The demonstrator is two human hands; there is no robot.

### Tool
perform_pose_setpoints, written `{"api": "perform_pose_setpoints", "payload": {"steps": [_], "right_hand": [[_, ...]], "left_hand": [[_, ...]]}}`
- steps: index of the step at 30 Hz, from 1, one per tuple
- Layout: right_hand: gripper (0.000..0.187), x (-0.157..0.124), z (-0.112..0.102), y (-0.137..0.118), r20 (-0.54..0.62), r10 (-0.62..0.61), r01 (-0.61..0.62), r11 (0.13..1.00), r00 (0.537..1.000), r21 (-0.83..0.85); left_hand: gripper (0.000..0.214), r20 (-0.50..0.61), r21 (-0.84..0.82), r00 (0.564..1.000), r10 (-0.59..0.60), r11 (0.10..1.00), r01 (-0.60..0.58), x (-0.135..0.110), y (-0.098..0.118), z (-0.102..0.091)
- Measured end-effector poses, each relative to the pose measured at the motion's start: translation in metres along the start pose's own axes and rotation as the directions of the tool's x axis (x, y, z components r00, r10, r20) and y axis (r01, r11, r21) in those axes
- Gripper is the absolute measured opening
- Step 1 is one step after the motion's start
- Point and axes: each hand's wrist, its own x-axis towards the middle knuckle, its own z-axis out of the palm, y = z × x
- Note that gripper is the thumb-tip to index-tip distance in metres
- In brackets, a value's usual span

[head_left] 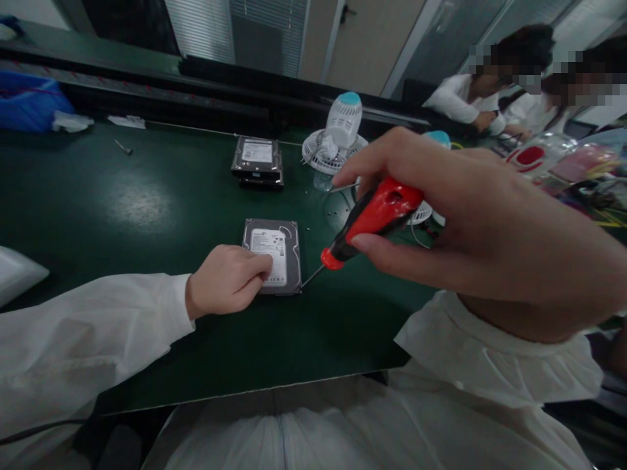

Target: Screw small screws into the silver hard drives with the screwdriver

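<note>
A hard drive with a white label lies flat on the dark green table. My left hand rests on its near left corner, fingers curled and pressing it down. My right hand, raised close to the camera, grips a screwdriver with a red and black handle. Its thin metal tip points down at the drive's near right corner.
A stack of two more hard drives sits farther back. Small white fans stand behind and to the right. A blue bag lies at far left. Two other people in white work at the far right, beside bagged parts.
</note>
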Motion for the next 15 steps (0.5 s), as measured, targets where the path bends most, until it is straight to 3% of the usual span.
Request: {"api": "perform_pose_setpoints", "payload": {"steps": [3, 6, 10, 15], "right_hand": [[0.042, 0.001, 0.001, 0.000, 0.015, -0.037, 0.036, 0.998, 0.999, 0.053], [0.036, 0.005, 0.003, 0.003, -0.024, -0.069, 0.070, 0.997, 0.997, 0.044], [0.026, 0.008, 0.005, 0.007, -0.066, -0.005, 0.002, 0.999, 0.998, -0.046], [0.035, 0.006, 0.005, 0.010, -0.048, 0.002, -0.003, 1.000, 0.999, -0.011]], "left_hand": [[0.025, -0.006, 0.000, 1.000, 0.007, 1.000, -0.007, 0.000, 0.001, -0.001], [0.025, -0.006, 0.013, 1.000, 0.008, 1.000, -0.008, 0.001, 0.002, -0.003], [0.026, 0.011, 0.035, 1.000, -0.007, 0.999, 0.007, 0.002, 0.002, -0.004], [0.026, 0.013, 0.019, 1.000, -0.002, 1.000, 0.002, 0.002, 0.001, -0.003]]}}
